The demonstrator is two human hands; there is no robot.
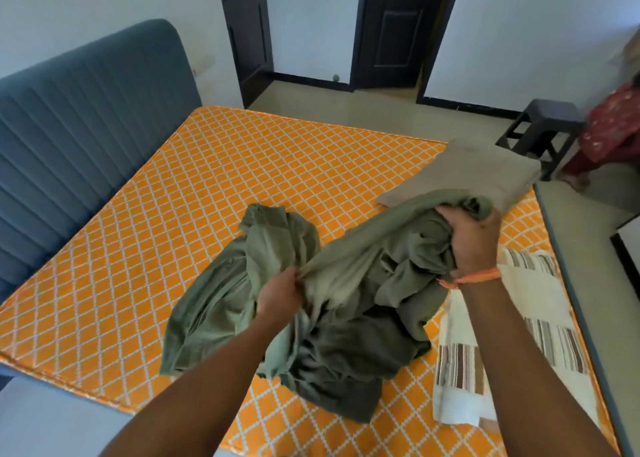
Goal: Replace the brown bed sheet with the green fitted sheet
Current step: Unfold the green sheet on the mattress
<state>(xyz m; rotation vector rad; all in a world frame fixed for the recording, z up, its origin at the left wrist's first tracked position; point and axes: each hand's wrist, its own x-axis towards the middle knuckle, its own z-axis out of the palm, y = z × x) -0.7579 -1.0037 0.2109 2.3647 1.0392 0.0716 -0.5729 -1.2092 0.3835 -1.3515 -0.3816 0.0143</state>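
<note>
The green fitted sheet (pixel 349 304) lies bunched in a heap on the bare orange mattress (pixel 173 214) with its white diamond pattern. My left hand (pixel 278 293) grips a fold near the middle of the heap. My right hand (pixel 472 240) grips a bunched edge higher up on the right, so a band of green cloth is stretched between the two hands. The brown bed sheet (pixel 485 169) lies folded at the mattress's far right corner, just beyond my right hand.
A cream cloth with brown stripes (pixel 485 349) lies on the mattress to the right of the heap. A blue padded headboard (pixel 86 117) runs along the left. Beyond the bed are a dark stool (pixel 543 130), a person in red (pixel 613 130) and dark doors (pixel 391 30).
</note>
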